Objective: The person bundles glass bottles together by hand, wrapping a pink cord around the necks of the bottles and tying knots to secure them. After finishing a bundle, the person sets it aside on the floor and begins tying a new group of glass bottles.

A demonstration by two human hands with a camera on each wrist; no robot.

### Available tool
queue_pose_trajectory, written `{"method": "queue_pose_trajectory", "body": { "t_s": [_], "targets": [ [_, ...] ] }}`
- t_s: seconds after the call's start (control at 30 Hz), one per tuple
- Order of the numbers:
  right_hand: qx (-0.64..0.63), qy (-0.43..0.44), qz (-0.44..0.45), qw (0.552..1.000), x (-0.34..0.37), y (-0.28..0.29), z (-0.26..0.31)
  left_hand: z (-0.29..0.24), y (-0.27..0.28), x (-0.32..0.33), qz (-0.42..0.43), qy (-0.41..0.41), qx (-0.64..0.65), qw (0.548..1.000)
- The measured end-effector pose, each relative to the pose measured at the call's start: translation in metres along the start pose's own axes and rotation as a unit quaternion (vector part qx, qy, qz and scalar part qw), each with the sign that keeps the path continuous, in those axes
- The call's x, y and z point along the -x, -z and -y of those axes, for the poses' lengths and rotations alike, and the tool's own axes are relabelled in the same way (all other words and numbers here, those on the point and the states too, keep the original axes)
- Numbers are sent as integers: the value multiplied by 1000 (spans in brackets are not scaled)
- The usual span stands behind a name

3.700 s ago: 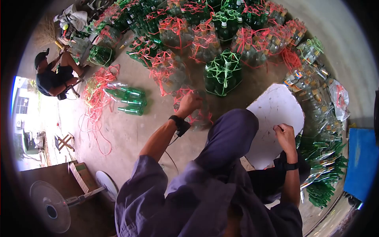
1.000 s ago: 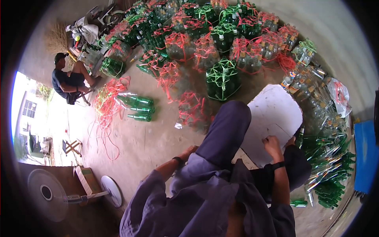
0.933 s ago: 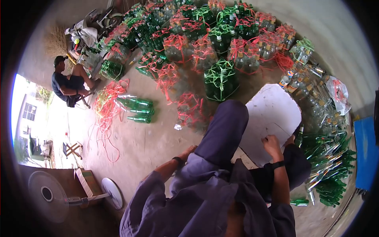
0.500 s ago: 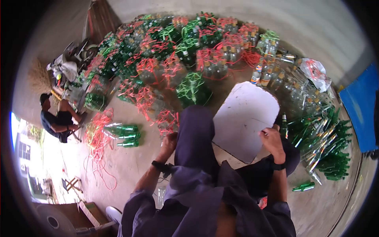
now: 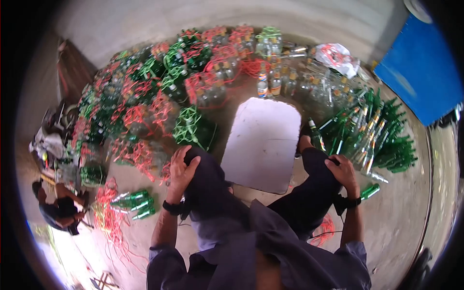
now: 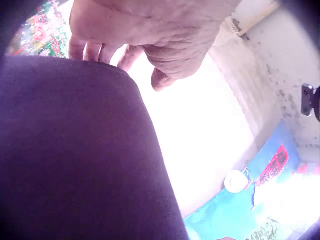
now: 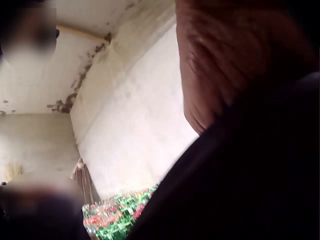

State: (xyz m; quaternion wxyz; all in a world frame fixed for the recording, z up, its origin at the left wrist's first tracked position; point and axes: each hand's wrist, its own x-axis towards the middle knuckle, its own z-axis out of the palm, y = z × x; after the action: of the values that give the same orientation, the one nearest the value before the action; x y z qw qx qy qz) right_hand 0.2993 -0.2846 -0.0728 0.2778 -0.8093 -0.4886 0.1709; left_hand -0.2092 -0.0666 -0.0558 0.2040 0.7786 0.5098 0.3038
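Observation:
My left hand (image 5: pixel 181 174) rests on the left knee (image 5: pixel 205 169) with its fingers extended and nothing held. On the other knee (image 5: pixel 316 166) lies my right hand (image 5: pixel 344 173), fingers spread loosely over the dark trousers. The left wrist view shows the left hand (image 6: pixel 150 25) with fingertips at the cloth; the right wrist view has the right hand (image 7: pixel 220 65) partly hidden behind the trouser leg. Between the knees lies a white board (image 5: pixel 263 145) with rounded corners. A bundle of green bottles (image 5: pixel 205 133) tied with green twine stands beyond the left knee.
Many bottle bundles (image 5: pixel 137 121) tied with red and green twine fill the back left. Loose green bottles (image 5: pixel 391 140) lie at right, with a plastic bag (image 5: pixel 337 58) behind. Three green bottles (image 5: pixel 137 203) lie near tangled twine (image 5: pixel 108 212) and a seated person (image 5: pixel 58 210).
The head view has swung right. My left hand, earlier gripping at a red-tied bundle, has come onto the left knee; my right hand has moved from over the board to the right knee.

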Motion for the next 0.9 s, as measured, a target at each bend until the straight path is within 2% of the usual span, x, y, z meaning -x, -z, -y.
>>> {"method": "queue_pose_trajectory", "body": {
  "t_s": [0.07, 0.27, 0.33, 0.47, 0.5, 0.53, 0.6, 0.67, 0.9],
  "targets": [
    [-37, -5, -21, 999, 2, -4, -3, 5, -4, 0, 1, 15, 48, 999],
    [-51, -27, -70, 996, 11, -6, 5, 6, -3, 3, 20, 17, 43, 999],
    [-48, -10, -84, 995, 12, -9, 2, 8, -3, 4, 24, 56, 29, 998],
    [-55, -31, -73, 995, 12, -10, -2, 9, -4, 4, 13, 33, 40, 999],
    [-67, -44, -55, 995, 12, -7, 0, 9, -3, 5, 17, 61, 43, 997],
    [-66, -49, -63, 995, 12, -7, 0, 11, -4, 5, 21, 53, 46, 997],
    [-72, -42, -60, 995, 13, -8, 0, 15, -3, 4, 21, 73, 46, 996],
    [-83, -45, -73, 993, 17, -4, 6, 15, -3, 2, 29, 40, 52, 997],
    [-79, 23, -131, 988, 23, -14, 3, 12, -4, 5, 20, 39, 30, 999]
  ]
}}
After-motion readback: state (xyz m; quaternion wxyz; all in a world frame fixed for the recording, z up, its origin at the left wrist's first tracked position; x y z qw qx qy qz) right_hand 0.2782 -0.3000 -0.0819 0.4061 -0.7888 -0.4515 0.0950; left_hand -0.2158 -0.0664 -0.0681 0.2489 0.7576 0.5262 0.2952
